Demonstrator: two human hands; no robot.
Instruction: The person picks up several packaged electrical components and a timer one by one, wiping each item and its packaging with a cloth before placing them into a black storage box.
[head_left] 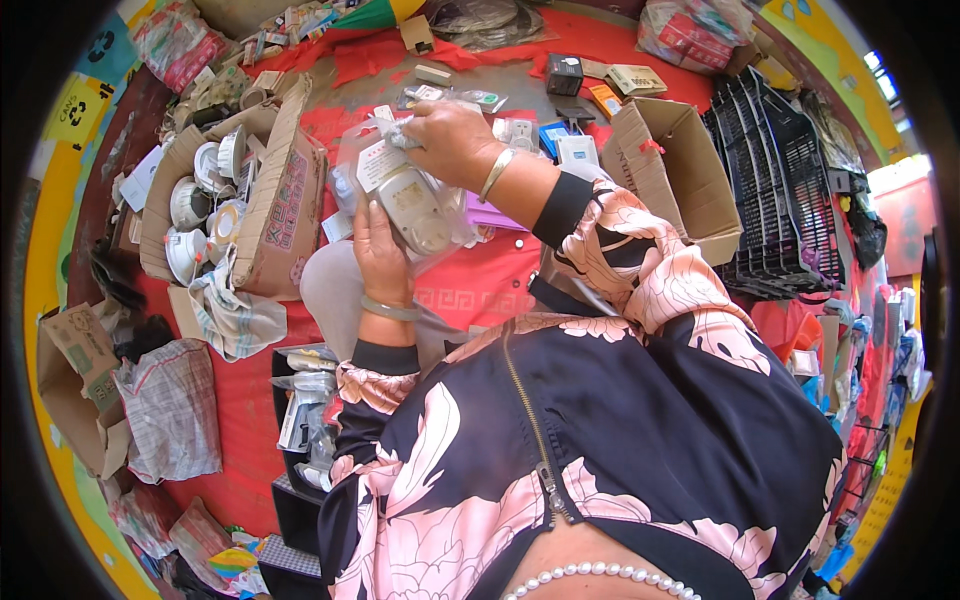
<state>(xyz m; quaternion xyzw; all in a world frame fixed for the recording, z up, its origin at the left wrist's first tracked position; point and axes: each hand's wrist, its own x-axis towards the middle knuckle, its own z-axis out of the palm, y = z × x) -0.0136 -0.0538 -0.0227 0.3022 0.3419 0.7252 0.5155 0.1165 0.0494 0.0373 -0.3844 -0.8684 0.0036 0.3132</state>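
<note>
A clear plastic pack [412, 200] with a white power socket strip and a printed card inside is held up before me, slightly tilted. My left hand [382, 255] grips its lower left side, thumb on the front and the other fingers mostly hidden behind it. At the pack's top, my right hand [452, 143] is closed with a small crumpled grey-white cloth [402, 134] pinched in its fingers. That cloth lies against the upper part of the pack, next to the card. Beneath my right wrist, purple flat packets [487, 214] lie on the red cloth.
On the left stands an open carton [290, 205] of round white lamp fittings, with a checked cloth [238, 315] beside it. An open carton [690, 205] and black plastic crate [775, 190] stand right. Small boxes [565, 75] lie at the back; a black box [300, 430] sits near my left elbow.
</note>
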